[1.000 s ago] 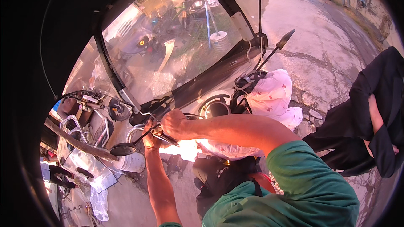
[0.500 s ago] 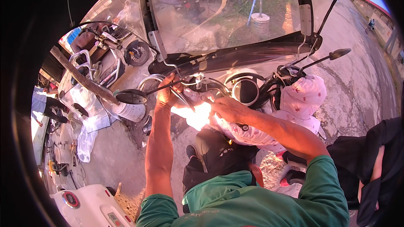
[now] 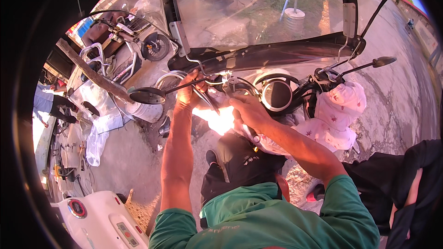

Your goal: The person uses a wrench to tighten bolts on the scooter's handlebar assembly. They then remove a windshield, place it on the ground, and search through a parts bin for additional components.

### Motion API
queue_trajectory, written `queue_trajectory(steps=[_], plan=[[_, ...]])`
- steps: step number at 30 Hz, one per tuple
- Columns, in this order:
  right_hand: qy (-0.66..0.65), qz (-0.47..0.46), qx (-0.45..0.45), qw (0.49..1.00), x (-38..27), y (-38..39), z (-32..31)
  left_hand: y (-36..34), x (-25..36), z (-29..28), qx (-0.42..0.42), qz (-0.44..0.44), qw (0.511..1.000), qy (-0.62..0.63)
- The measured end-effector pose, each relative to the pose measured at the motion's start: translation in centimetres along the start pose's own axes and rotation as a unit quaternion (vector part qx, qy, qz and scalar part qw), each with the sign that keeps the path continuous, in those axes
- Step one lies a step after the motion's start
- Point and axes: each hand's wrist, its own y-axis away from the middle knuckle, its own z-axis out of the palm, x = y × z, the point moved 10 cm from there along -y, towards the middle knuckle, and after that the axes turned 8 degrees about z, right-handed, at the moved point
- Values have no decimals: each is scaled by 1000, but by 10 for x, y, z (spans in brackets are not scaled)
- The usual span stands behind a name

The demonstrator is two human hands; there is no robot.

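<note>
At the left end of the handlebar, my left hand is closed beside the mirror stalk. A slim, tapering grey metal piece sticks out below its fingers; I cannot tell its kind. My right hand has its fingers bent together just below the thin cables at the handlebar's middle. What it pinches, if anything, is hidden. To its right is a round, dark-faced instrument with a bright rim. Sunlight glares white below and between the hands.
A clear windshield rises ahead. The left mirror and right mirror jut out. Pink printed cloth covers the right handlebar. A person in black is at the right, a white vehicle at lower left.
The view has shifted slightly, so the handlebar and windshield sit further right. My right hand has risen closer to the cables. My left hand keeps its place by the mirror stalk.
</note>
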Motion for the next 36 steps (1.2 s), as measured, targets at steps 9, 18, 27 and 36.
queue_trajectory(steps=[9,18,27,36], plan=[[-52,-4,24,998,8,-4,-10,-2,-1,0,-9,7,1000,-12],[-116,35,1,993,16,-30,22,-4,-2,-4,6,8,1000,-4],[-251,78,26,965,22,-50,49,3,-4,3,0,-16,999,-35],[156,145,-190,958,-22,-37,-32,0,-1,6,-9,8,1000,-5]])
